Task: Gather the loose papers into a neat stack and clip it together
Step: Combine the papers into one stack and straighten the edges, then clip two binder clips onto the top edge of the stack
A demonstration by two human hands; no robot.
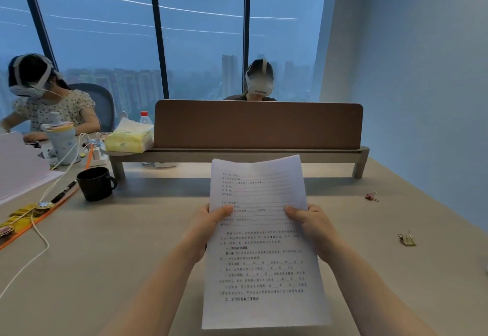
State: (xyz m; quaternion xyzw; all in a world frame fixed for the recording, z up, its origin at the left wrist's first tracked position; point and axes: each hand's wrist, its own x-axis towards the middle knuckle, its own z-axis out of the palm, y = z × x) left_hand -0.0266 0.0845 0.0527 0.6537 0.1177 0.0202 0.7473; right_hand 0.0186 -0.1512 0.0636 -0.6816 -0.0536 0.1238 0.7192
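Papers: a stack of white papers (261,243) with printed lines is held up over the near middle of the table. The top edge tips away, toward the far side. I cannot tell how many sheets there are.
Left hand: the left hand (211,219) grips the left edge of the papers. The thumb lies on the front and the fingers are hidden behind.
Right hand: the right hand (306,219) grips the right edge of the papers the same way, thumb on the front.
Hands together or apart: they are apart, one on each side, both closed tight on the papers.
Table: a pale table (118,243) lies under the papers.
Pink clip: a small pink clip (371,196) lies on the table, far right, well apart from the papers.
Gold clip: a gold clip (406,239) lies on the table to the right, nearer than the pink one. No hand touches it.
Cup: a black cup (95,184) stands on the table to the left.
Pen: a black pen (64,190) lies just left of the cup.
Brown board: a brown board (258,124) stands up on a low shelf at the far side of the table.
Tissue pack: a yellow tissue pack (129,139) sits at the left end of that shelf.
People: one person sits behind the board and one sits far left.
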